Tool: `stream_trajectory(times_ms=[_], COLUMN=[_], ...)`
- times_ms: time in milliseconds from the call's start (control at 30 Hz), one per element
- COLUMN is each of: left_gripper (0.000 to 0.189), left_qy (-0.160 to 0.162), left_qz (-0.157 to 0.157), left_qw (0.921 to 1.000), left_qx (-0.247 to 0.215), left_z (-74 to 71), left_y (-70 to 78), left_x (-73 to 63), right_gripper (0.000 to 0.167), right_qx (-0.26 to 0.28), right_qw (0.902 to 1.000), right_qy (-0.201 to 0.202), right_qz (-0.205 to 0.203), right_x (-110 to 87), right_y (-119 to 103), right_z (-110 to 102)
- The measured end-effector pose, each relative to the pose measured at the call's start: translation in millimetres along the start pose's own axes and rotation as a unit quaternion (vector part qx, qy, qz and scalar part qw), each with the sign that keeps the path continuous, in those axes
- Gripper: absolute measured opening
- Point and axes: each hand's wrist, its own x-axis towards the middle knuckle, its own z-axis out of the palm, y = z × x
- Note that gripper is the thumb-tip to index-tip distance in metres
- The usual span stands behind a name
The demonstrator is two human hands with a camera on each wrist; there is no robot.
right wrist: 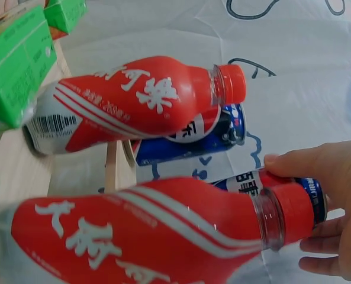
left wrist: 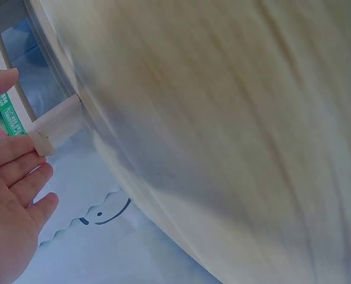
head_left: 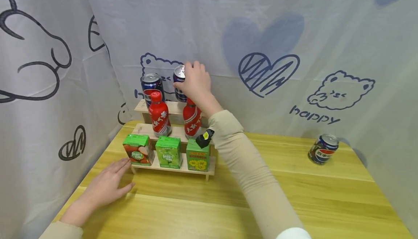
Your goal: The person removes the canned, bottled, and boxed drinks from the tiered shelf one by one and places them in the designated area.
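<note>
My right hand (head_left: 197, 81) grips a dark blue soda can (head_left: 179, 82) near its top, at the upper tier of a wooden shelf stand (head_left: 173, 107). Whether the can's base touches that tier is hidden behind a red bottle (head_left: 192, 117). Another blue soda can (head_left: 151, 84) stands to its left on the same tier. A second red bottle (head_left: 159, 119) is on the middle tier. My left hand (head_left: 106, 182), fingers mostly straight, rests by the stand's front left corner; in the left wrist view its fingertips appear to touch the stand's edge (left wrist: 42, 142).
Three green juice boxes, the apple box (head_left: 138, 150), the middle box (head_left: 168, 153) and the yellow-flower box (head_left: 197, 155), line the bottom tier. A further soda can (head_left: 323, 149) stands at the right of the wooden table (head_left: 274, 181). Printed cloth (head_left: 209, 24) hangs behind.
</note>
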Motion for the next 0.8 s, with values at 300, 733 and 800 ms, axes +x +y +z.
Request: stream_trajectory(times_ms=[300,733,800], left_gripper=[0.073,0.074,0.074], left_qy=[0.002,0.002,0.004], left_qz=[-0.006,-0.002,0.000], left_qw=[1.0000,1.0000,1.0000], left_qx=[-0.007,-0.005,-0.003], left_z=[0.5,-1.9,-1.4], left_y=[0.8,1.3,1.6], left_x=[-0.3,-1.4,-1.6], right_gripper=[0.075,0.067,0.067], right_qx=[0.047,0.096,0.098], right_qw=[0.9975,0.9901,0.9897], right_qy=[0.051,0.101,0.104], right_qz=[-0.012,-0.017,-0.016], right_x=[-4.3,-16.7,-19.3], right_y=[22,66,72], right_z=[-9,-16,-17])
